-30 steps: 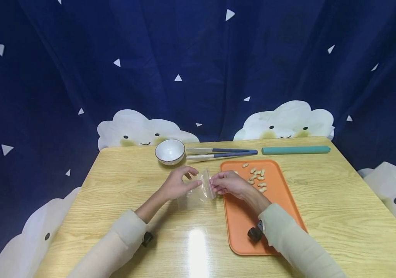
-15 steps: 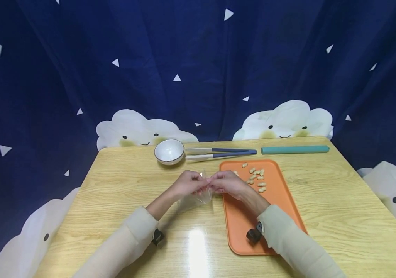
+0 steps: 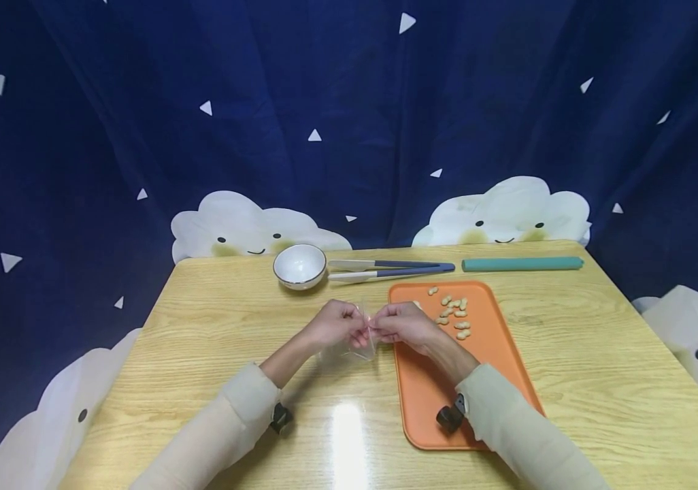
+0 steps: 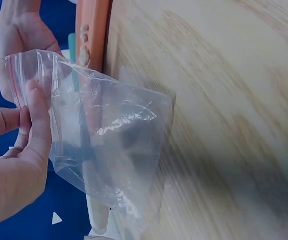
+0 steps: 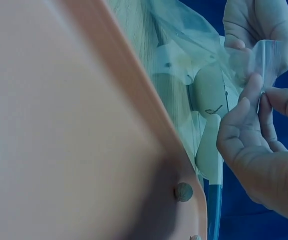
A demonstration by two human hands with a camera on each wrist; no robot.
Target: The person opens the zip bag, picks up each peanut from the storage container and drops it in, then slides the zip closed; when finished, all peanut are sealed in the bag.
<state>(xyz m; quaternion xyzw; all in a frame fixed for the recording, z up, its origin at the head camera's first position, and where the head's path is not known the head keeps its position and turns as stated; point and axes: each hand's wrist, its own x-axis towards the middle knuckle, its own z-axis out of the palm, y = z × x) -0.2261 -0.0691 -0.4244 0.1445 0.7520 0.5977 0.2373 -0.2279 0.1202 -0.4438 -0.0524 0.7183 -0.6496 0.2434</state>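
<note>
Zip-seal bag (image 4: 129,125) below left hand (image 3: 337,323) and right hand (image 3: 405,322), both pinching its zip (image 4: 14,82), seems light, limp, best held there.

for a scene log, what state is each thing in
Clear zip bag, pinched at zip, looks empty, seal unclear
Left hand, pinching bag
Right hand, pinching bag
White bowl, upright, looks empty
Tongs, arms spread apart
Orange tray, right side up
Unshelled peanuts, loose on tray
Teal rod, lying flat

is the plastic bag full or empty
Empty, as far as it shows: in the left wrist view, the tabletop shows through the clear plastic bag, and no contents are visible inside.
</note>
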